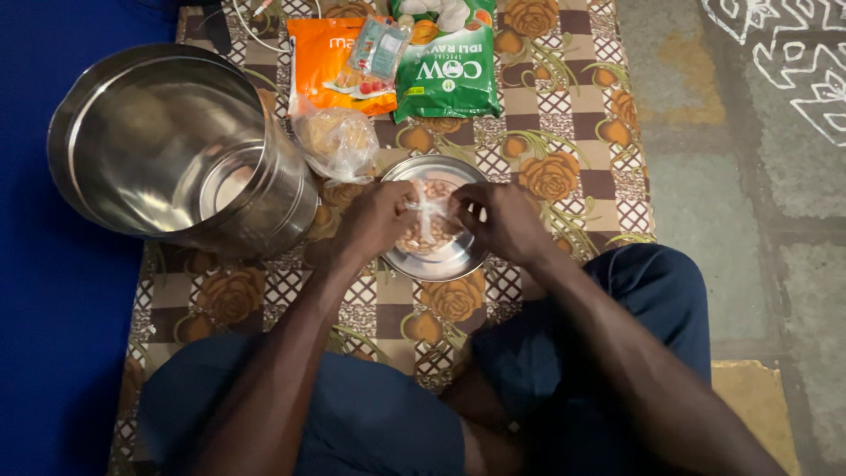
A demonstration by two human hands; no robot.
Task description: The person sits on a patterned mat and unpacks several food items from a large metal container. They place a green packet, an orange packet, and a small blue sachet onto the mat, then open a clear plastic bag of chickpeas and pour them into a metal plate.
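Observation:
A clear plastic bag of peanuts (429,218) hangs over a round steel plate (448,262) on the patterned mat. My left hand (374,220) pinches the bag's left side. On the opposite side my right hand (504,222) grips it. Both hands meet above the plate's middle. Pale brown peanuts show through the plastic between my fingers. Whether any nuts lie loose on the plate is hidden by my hands.
A large steel pot (176,150) stands at the left, touching a knotted clear bag (337,141). Orange (330,62) and green (447,66) food packets lie at the mat's far edge. My crossed legs in dark trousers (634,300) sit close to the plate. Bare floor (740,203) lies right.

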